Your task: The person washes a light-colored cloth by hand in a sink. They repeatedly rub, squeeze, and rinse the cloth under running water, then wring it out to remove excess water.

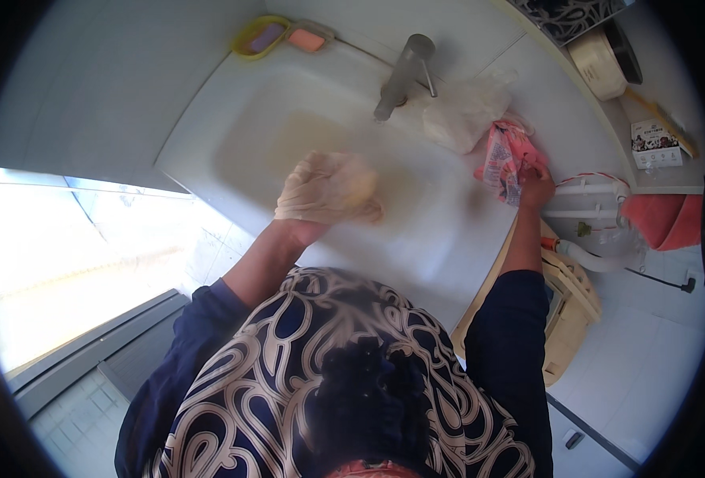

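My left hand (309,230) holds a bunched, pale beige cloth (325,185) over the white sink basin (412,239); the cloth covers most of the fingers. A yellowish patch shows on the cloth's right part. At the right end of the sink my right hand (536,186) grips the edge of a pink printed plastic packet (505,158). Behind that packet lies a crumpled clear plastic bag (463,113). Cloudy, brownish water seems to lie in the basin.
A grey metal faucet (403,77) stands at the sink's back edge. Beyond the far left corner are a yellow soap dish (237,43) and an orange soap bar (306,40). On the right shelf lie a brush (663,119) and a printed box (656,146). A red cloth (666,221) hangs below.
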`<state>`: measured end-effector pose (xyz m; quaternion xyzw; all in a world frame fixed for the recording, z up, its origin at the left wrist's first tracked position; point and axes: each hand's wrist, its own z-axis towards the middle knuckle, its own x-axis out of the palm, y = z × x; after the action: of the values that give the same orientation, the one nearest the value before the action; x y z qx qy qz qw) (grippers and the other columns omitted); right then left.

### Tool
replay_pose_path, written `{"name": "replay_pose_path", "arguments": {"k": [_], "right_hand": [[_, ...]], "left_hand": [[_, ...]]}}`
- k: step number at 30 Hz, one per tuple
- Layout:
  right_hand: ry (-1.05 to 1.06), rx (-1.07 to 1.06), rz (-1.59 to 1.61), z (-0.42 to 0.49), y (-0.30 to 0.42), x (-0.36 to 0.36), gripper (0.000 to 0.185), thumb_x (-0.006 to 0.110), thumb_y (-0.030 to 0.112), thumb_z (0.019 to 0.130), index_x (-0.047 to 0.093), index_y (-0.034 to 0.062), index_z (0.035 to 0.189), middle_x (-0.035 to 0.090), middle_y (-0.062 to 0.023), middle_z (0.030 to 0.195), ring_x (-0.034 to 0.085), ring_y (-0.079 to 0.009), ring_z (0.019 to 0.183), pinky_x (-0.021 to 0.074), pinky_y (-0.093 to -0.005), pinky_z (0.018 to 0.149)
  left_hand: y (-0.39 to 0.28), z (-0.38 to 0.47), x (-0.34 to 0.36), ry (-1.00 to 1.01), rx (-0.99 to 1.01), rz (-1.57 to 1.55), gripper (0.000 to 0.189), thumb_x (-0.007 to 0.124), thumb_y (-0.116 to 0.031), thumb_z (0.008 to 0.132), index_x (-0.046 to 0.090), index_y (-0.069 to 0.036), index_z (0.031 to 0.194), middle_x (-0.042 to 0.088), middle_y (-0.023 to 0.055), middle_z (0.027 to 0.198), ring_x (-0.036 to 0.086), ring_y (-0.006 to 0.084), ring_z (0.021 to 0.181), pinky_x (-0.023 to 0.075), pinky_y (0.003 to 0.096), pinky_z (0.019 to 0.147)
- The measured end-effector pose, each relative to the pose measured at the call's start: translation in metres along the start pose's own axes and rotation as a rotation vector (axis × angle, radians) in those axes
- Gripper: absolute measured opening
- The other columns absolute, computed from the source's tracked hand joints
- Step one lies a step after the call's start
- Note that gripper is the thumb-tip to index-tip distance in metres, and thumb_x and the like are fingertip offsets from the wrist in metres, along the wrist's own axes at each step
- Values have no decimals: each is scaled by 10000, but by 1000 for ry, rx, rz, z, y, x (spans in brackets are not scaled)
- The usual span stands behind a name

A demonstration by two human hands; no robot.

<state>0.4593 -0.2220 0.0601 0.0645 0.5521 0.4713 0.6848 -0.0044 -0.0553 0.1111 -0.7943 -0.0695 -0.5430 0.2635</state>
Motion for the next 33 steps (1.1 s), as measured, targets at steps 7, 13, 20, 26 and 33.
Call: {"name": "replay_pose_path", "arguments": {"k": [7,13,20,26,33], "right_hand": [[-168,336,965,8,-21,-2,179,629,16,887,670,-14,1059,685,-93,961,668,-199,847,537,-291,757],[120,533,1321,-85,112,-37,295,632,-1,896,588,-7,1187,637,-83,1061,639,-174,892,544,-290,818],[824,216,838,-200,280,-8,137,657,84,896,644,12,1012,673,-67,884,629,-155,763,529,-308,718],[506,-445,257,-219,305,9,189,565,45,905,633,31,1081,671,-144,1034,641,-329,911,524,-372,817],[728,-479,413,-241,315,1,408,405,276,1020,510,56,1346,537,-196,1343,468,-355,1276,273,-443,1123]], "left_hand": [[7,-1,7,148,290,867,192,650,-320,827,603,-223,987,588,-33,1022,526,148,969,427,318,803],[13,1,5,89,234,1242,427,475,-319,973,455,-47,1303,505,118,1322,486,282,1223,393,430,1039],[28,-1,29,-14,256,1125,416,430,-341,1023,469,-59,1326,535,93,1310,515,235,1209,419,396,1044],[42,11,12,-231,36,-37,359,427,-362,1032,523,-97,1254,560,74,1276,547,216,1142,456,384,993],[41,56,-42,-121,485,715,398,433,-386,1023,516,-78,1259,571,97,1280,553,234,1130,447,374,1007]]}}
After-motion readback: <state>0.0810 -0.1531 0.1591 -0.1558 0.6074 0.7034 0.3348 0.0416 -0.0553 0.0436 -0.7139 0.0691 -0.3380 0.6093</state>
